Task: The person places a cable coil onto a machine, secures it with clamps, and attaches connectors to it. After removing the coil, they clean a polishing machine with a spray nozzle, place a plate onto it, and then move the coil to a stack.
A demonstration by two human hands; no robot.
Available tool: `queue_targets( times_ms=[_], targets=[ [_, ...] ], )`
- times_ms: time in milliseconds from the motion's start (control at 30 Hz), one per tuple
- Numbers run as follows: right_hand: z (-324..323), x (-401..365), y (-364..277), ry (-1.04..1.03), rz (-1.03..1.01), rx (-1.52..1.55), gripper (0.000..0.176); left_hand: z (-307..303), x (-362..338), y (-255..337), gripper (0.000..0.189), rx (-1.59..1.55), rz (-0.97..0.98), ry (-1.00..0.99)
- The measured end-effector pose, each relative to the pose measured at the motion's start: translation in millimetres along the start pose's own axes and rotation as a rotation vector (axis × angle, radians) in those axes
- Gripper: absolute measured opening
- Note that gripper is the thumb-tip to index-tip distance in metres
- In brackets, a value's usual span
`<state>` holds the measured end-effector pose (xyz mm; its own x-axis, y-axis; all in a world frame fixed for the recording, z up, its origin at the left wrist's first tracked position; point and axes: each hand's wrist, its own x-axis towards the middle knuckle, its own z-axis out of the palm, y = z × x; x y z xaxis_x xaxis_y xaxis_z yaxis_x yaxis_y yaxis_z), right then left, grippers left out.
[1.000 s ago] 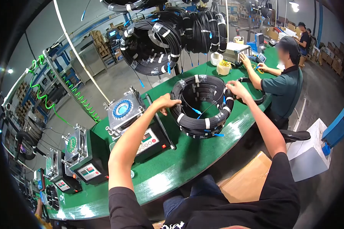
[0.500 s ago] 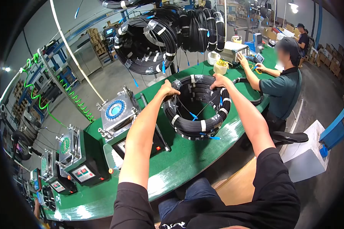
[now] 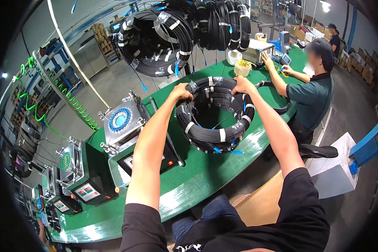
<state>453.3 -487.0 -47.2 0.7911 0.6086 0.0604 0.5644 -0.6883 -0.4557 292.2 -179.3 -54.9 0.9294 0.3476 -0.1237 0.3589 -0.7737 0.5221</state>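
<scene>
A thick coil of black cable (image 3: 206, 135), bound with white and clear tape, stands on the green table in front of me. My left hand (image 3: 182, 91) is closed around its far left rim, thumb towards the inside. At the far right rim, my right hand (image 3: 242, 85) grips the same coil, fingers partly hidden behind it. Blue connectors (image 3: 237, 153) on cable ends stick out at the coil's near bottom edge. Green tabletop shows through the coil's open centre.
Large black cable coils (image 3: 155, 46) hang above the table's far side. To the left stand machines with metal tops (image 3: 124, 119). A co-worker (image 3: 311, 90) sits at the right, handling a yellow cable near a white tub (image 3: 234, 57) and another cable coil (image 3: 277, 110).
My left fingers have closed more tightly on the rim. The coil's far rim sits slightly higher in view, and a blue connector inside has dropped towards the near edge.
</scene>
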Motion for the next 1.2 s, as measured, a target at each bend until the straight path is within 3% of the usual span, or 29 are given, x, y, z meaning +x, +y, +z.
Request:
queue_targets(
  times_ms=[300,433,533,667,767,800,900,1067,1200],
  targets=[
    [4,-10,4,0.072,-0.031,0.138,0.087,12,-40,14,0.092,-0.137,0.008,0.295],
    [-3,-37,8,0.018,0.026,0.83,0.082,20,-81,8,0.087,-0.42,0.063,0.302],
    [9,-77,14,0.151,0.037,0.894,0.075,28,-119,-1,0.086,-0.715,-0.064,0.259],
    [25,-131,0,0.254,0.073,1.117,0.069,46,-159,3,0.074,-0.797,0.039,0.334],
    [48,-134,10,0.329,0.07,1.274,0.065,71,-143,-15,0.062,-1.035,0.139,0.434],
    [54,-131,14,0.336,0.037,1.334,0.061,72,-151,2,0.057,-1.25,0.153,0.416],
    [47,-134,2,0.358,0.041,1.38,0.054,85,-144,10,0.053,-1.562,0.132,0.446],
    [67,-107,34,0.406,0.001,1.271,0.05,88,-133,1,0.052,-1.515,0.092,0.456],
    [55,-129,10,0.422,0.045,1.308,0.049,84,-144,4,0.052,-1.499,0.091,0.445]
  ],
)
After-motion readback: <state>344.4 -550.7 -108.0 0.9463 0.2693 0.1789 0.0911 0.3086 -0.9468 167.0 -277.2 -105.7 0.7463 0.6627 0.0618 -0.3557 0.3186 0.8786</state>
